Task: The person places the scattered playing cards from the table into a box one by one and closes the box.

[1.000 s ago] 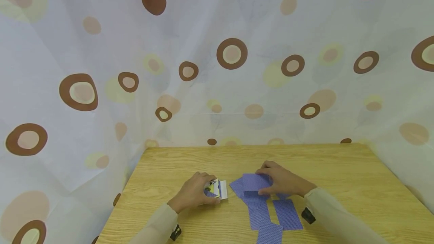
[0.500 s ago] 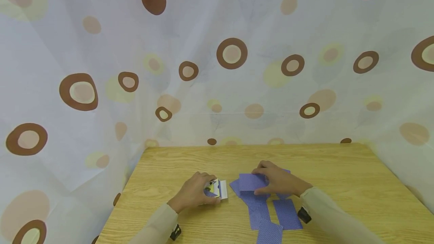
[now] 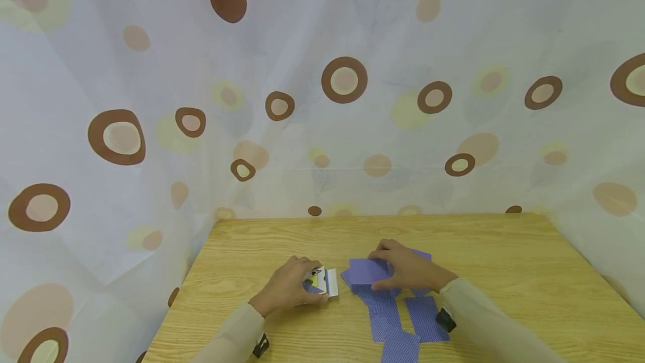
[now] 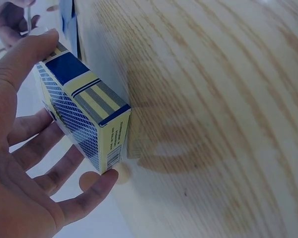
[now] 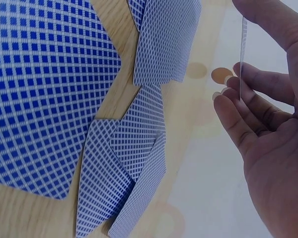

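My left hand [image 3: 288, 285] grips a playing-card box [image 3: 316, 280], thumb on one narrow side and fingers on the other. Its white flap [image 3: 332, 282] stands open toward the right. Blue and pale stripes and a barcode show on the box [image 4: 74, 99] in the left wrist view. Between thumb and fingers, my right hand [image 3: 407, 268] pinches a blue-backed playing card [image 3: 369, 271] by its edges, raised above the table. In the right wrist view that card [image 5: 243, 54] appears edge-on, apart from the cards below.
Several blue-backed cards [image 3: 385, 318] lie face down, overlapping, under and in front of my right hand. One card [image 3: 427, 318] lies to their right. The wooden table [image 3: 282, 234] ends at a dotted curtain [image 3: 302, 128] behind and at the sides.
My right hand has moved a little to the left with the pinched card, toward the box, uncovering more of a card behind it. My left hand and the box have stayed put.
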A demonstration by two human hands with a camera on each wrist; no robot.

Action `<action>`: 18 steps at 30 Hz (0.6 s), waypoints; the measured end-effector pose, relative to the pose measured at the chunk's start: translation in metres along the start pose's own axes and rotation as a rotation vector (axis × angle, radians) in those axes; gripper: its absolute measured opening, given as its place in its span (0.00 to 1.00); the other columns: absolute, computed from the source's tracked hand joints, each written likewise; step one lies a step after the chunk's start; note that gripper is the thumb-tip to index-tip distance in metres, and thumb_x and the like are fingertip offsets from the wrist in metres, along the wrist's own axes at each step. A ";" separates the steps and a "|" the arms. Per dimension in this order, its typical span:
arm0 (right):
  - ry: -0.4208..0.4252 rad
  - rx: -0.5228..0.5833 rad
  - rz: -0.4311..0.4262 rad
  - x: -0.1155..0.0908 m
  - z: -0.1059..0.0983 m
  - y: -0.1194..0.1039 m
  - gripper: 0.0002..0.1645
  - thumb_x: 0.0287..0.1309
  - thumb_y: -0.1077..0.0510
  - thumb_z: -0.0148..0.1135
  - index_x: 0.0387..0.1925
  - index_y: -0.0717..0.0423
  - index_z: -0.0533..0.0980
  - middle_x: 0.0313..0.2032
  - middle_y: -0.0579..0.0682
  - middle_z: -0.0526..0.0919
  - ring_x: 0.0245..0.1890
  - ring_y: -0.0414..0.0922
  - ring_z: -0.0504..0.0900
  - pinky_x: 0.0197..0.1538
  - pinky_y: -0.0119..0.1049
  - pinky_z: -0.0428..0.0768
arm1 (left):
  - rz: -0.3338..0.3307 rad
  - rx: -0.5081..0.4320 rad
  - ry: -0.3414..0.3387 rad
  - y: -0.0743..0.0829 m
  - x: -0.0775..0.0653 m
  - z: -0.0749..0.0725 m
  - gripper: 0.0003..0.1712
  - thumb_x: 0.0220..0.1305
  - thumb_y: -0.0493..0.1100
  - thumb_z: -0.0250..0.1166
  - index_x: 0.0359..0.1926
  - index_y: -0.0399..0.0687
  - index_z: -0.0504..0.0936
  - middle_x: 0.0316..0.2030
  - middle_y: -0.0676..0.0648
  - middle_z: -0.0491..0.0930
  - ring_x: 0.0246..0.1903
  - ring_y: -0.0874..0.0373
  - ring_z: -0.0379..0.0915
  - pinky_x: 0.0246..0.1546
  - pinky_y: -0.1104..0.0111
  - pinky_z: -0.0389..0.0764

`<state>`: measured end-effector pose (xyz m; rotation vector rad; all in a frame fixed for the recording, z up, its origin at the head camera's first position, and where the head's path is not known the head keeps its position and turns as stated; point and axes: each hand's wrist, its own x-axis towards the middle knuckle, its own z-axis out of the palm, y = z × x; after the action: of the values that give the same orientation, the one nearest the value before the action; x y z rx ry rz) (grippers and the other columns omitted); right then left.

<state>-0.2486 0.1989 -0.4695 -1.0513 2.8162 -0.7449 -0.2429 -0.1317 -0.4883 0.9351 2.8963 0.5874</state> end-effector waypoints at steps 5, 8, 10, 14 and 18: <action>-0.007 0.001 -0.012 0.002 0.002 -0.002 0.38 0.56 0.40 0.77 0.62 0.57 0.79 0.51 0.45 0.73 0.47 0.42 0.74 0.49 0.41 0.78 | 0.004 -0.001 0.000 0.001 0.000 0.000 0.47 0.53 0.67 0.77 0.67 0.44 0.78 0.61 0.45 0.79 0.59 0.46 0.72 0.58 0.50 0.76; -0.017 -0.003 -0.012 0.003 0.003 -0.003 0.38 0.56 0.39 0.77 0.62 0.56 0.79 0.51 0.44 0.73 0.47 0.41 0.73 0.49 0.41 0.77 | 0.004 -0.002 0.001 0.001 0.000 0.000 0.47 0.53 0.67 0.77 0.67 0.45 0.78 0.60 0.46 0.80 0.58 0.47 0.72 0.57 0.51 0.77; -0.018 -0.005 -0.022 0.004 0.003 -0.004 0.38 0.56 0.39 0.76 0.62 0.56 0.79 0.51 0.44 0.73 0.47 0.41 0.73 0.48 0.41 0.77 | 0.005 -0.006 0.001 0.001 0.000 -0.001 0.47 0.53 0.66 0.77 0.67 0.45 0.78 0.60 0.46 0.80 0.59 0.47 0.72 0.58 0.50 0.76; -0.014 -0.011 -0.045 0.006 0.005 -0.005 0.37 0.57 0.39 0.75 0.61 0.56 0.79 0.50 0.44 0.73 0.44 0.41 0.72 0.46 0.39 0.77 | 0.007 -0.017 0.003 0.001 0.000 -0.001 0.46 0.53 0.66 0.78 0.67 0.45 0.78 0.61 0.46 0.80 0.62 0.45 0.71 0.64 0.46 0.70; -0.020 -0.003 -0.049 0.010 0.007 -0.006 0.37 0.57 0.39 0.75 0.61 0.56 0.79 0.50 0.44 0.72 0.43 0.39 0.73 0.45 0.37 0.77 | 0.007 -0.018 0.004 0.001 -0.001 -0.001 0.47 0.53 0.66 0.78 0.67 0.44 0.78 0.61 0.46 0.79 0.59 0.47 0.72 0.61 0.49 0.74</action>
<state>-0.2510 0.1860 -0.4713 -1.1259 2.7855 -0.7309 -0.2417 -0.1314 -0.4871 0.9435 2.8875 0.6149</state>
